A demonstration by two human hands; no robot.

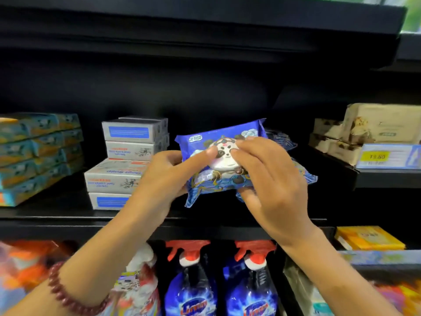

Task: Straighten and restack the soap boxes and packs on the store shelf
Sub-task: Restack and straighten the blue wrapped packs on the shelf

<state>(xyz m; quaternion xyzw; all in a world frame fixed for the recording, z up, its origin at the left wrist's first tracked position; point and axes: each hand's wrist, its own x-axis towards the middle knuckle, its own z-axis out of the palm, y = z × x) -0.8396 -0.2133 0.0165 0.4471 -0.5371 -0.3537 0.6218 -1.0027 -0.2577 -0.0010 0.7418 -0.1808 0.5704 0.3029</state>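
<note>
Blue plastic is pinched by the fingers (208, 153) of the left hand (168, 176) and right hand (273, 179), which hold the panda-printed soap pack (218, 135) face-up over the black shelf (68, 215), probably to square it onto the like packs (281, 139) behind, beside the grey soap boxes (127, 153) in the dark bay.

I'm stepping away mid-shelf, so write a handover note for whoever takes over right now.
Left hand: grips the blue pack at its left end, thumb on the front.
Right hand: pinches the same pack's right half, fingers on the front, thumb beneath.
The pack is held above the shelf, in front of the other blue packs.
Done: pack picked up, not yet set down.
To do: place it with those packs; square the grey soap boxes, whose stack is staggered.
</note>
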